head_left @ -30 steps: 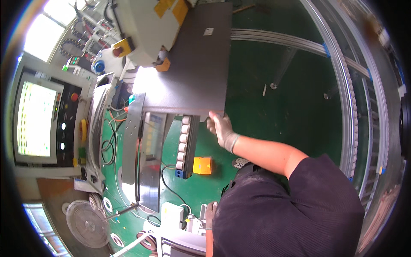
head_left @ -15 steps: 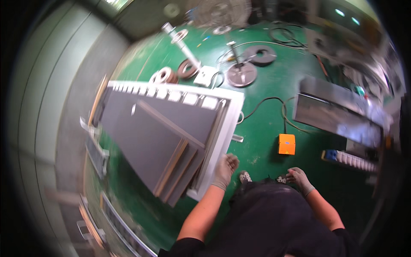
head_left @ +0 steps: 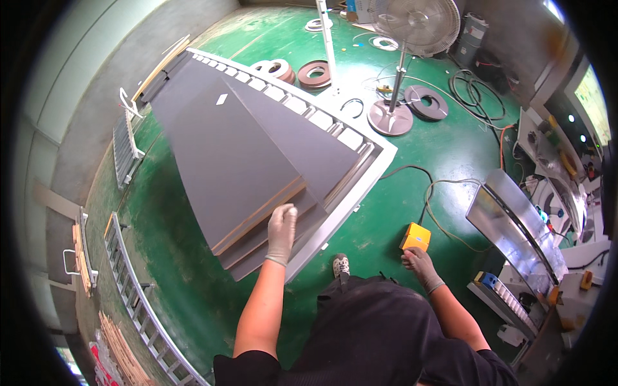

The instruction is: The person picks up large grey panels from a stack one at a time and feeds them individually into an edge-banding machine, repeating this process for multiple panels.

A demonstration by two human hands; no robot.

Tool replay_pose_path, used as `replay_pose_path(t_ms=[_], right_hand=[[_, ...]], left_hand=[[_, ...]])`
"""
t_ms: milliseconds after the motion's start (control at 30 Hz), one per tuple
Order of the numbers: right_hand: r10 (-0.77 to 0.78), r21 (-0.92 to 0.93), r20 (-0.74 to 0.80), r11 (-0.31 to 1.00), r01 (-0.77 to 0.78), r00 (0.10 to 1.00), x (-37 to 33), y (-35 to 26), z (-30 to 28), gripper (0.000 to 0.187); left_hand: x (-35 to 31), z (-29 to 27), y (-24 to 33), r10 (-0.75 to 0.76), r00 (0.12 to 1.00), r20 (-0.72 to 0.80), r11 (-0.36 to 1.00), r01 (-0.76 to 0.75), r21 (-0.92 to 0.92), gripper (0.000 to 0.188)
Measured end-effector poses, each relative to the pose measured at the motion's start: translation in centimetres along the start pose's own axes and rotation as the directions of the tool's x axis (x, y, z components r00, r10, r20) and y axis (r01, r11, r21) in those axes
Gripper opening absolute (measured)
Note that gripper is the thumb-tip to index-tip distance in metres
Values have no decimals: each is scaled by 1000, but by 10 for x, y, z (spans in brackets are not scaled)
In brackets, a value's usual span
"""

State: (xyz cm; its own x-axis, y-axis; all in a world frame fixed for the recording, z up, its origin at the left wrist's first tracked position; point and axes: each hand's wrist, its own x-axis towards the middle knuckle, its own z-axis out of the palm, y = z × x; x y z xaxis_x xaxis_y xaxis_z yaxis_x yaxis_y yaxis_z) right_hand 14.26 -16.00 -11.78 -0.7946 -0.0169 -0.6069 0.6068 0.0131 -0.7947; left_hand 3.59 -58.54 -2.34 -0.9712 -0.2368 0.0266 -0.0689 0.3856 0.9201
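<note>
Loosely curled into a fist, the person's gloved left hand hung at the near end of the stacked boards; whether it touched them could not be told. The boards were grey, with brown edges at the near end, and lay askew on one another upon a pale frame. Well to the right, the gloved right hand was also closed, fingers bent in, just on the near side of an orange box on the green floor; contact between the two was unclear. A dark cable ran from the box. Beyond the frame stood a fan, with rolls lying near it. A metal rack stood off to the left, and a shoe showed between the hands
</note>
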Motion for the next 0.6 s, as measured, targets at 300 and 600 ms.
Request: replay_pose_path(t_ms=[300, 600], right_hand=[[-128, -457, -7, 882, 110, 992, -42, 29, 1, 31], [86, -484, -243, 852, -198, 966, -78, 141, -60, 32]], left_hand=[[52, 44, 30, 181, 981, -72, 558, -43, 829, 44], [-26, 5, 21, 163, 984, -74, 597, -38, 801, 32]])
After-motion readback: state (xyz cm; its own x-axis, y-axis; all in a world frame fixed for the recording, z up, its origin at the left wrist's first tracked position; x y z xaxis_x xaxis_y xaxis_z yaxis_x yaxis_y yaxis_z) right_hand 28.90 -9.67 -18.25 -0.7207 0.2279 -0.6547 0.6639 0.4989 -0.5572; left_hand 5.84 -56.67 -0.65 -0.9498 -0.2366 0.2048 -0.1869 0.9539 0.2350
